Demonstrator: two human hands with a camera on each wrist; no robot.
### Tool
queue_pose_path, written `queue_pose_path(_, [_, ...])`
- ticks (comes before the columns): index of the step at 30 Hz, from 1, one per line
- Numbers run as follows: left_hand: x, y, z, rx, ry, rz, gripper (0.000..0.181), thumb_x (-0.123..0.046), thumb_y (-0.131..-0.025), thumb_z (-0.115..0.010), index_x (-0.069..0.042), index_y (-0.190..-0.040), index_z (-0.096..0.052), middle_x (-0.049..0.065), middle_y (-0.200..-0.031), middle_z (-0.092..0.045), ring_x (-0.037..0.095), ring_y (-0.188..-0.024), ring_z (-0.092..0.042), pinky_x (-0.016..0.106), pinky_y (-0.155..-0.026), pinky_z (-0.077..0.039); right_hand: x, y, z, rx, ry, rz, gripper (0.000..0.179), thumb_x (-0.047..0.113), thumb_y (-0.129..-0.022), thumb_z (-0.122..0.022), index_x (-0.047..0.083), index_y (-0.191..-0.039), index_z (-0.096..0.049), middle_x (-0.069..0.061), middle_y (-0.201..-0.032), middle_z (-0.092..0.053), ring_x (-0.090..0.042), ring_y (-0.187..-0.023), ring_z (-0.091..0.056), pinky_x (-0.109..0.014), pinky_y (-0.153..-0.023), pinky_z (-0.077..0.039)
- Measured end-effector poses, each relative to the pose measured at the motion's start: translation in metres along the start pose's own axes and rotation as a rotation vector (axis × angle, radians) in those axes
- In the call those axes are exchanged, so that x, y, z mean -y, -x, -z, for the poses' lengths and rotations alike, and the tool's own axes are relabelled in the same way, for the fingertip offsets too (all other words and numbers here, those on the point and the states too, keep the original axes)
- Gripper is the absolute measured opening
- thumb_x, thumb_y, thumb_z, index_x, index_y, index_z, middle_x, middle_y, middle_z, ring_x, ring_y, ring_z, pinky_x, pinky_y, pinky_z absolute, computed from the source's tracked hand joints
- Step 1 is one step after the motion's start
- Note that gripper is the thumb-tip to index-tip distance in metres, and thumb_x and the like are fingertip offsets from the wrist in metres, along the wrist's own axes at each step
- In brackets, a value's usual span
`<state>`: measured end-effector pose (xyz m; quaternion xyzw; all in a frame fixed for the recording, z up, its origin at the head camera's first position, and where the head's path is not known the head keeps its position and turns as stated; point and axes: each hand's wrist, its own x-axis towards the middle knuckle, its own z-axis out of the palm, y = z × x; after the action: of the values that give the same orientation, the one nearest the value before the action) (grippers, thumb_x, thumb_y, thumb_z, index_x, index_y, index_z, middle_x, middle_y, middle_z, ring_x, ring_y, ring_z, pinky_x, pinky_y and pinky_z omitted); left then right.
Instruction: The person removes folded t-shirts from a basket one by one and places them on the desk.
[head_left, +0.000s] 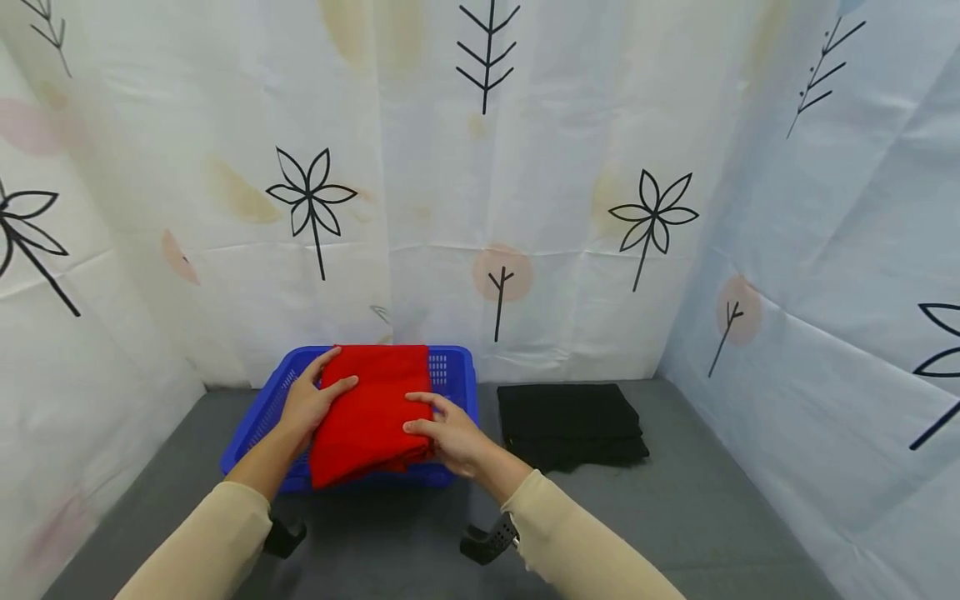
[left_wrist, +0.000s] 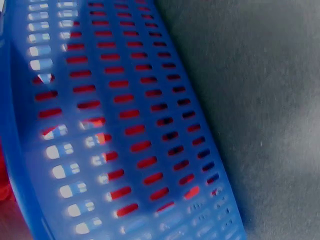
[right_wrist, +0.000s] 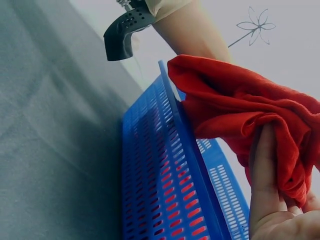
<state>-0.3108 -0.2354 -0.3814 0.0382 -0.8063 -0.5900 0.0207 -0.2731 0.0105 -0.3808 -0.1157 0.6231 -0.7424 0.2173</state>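
A folded red cloth (head_left: 375, 417) lies between both hands, over the blue plastic basket (head_left: 471, 379). My left hand (head_left: 303, 406) grips its left side, thumb on top. On the other side my right hand (head_left: 456, 435) holds the right edge, thumb and forefinger on top. The right wrist view shows the red folds (right_wrist: 235, 110) above the basket's rim, with fingers of the right hand (right_wrist: 272, 200) tucked under them. Red also shows through the slots of the basket wall (left_wrist: 107, 120) in the left wrist view.
A folded black cloth (head_left: 570, 421) lies to the right of the basket on the dark grey table (head_left: 697, 500). A white curtain (head_left: 420, 167) with plant drawings hangs behind and at both sides. Black wrist-worn devices (head_left: 489, 540) sit below both forearms.
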Motion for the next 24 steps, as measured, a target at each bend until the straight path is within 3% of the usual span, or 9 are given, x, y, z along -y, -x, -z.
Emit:
queue_pose_path(6, [0.000, 0.006, -0.006, 0.000, 0.039, 0.004, 0.076, -0.042, -0.094, -0.065, -0.033, -0.157, -0.024, 0.012, -0.161, -0.024, 0.037, -0.131, -0.040, 0.053, -0.105, -0.042, -0.001, 0.011, 0.004, 0.010, -0.023, 0.015, 0.051, 0.006, -0.094, -0.061, 0.010, -0.143, -0.046, -0.018, -0.136, -0.051, -0.030, -0.106, -0.065, -0.051, -0.090, -0.054])
queue_pose_path(13, [-0.001, 0.015, -0.012, 0.006, 0.079, 0.019, 0.076, -0.041, -0.093, -0.067, -0.034, -0.156, -0.025, 0.011, -0.162, -0.022, 0.037, -0.132, -0.041, 0.052, -0.104, -0.044, -0.004, 0.021, 0.008, 0.018, -0.040, 0.026, 0.052, 0.007, -0.094, -0.061, 0.010, -0.143, -0.045, -0.016, -0.130, -0.057, -0.023, -0.095, -0.068, -0.046, -0.087, -0.057])
queue_pose_path(21, [-0.002, 0.023, -0.015, 0.010, 0.069, 0.006, 0.075, -0.042, -0.093, -0.066, -0.034, -0.156, -0.027, 0.010, -0.159, -0.028, 0.033, -0.126, -0.046, 0.036, -0.089, -0.053, -0.007, 0.032, 0.010, 0.019, -0.054, 0.029, 0.052, 0.007, -0.094, -0.062, 0.009, -0.143, -0.044, -0.016, -0.134, -0.054, -0.027, -0.104, -0.067, -0.047, -0.090, -0.055])
queue_pose_path(24, [-0.001, 0.026, -0.016, 0.014, 0.073, 0.003, 0.075, -0.041, -0.093, -0.066, -0.034, -0.156, -0.026, 0.011, -0.159, -0.027, 0.033, -0.124, -0.047, 0.035, -0.087, -0.054, -0.009, 0.035, 0.012, 0.015, -0.048, 0.028, 0.052, 0.006, -0.094, -0.062, 0.009, -0.142, -0.045, -0.016, -0.134, -0.054, -0.029, -0.106, -0.066, -0.048, -0.090, -0.055])
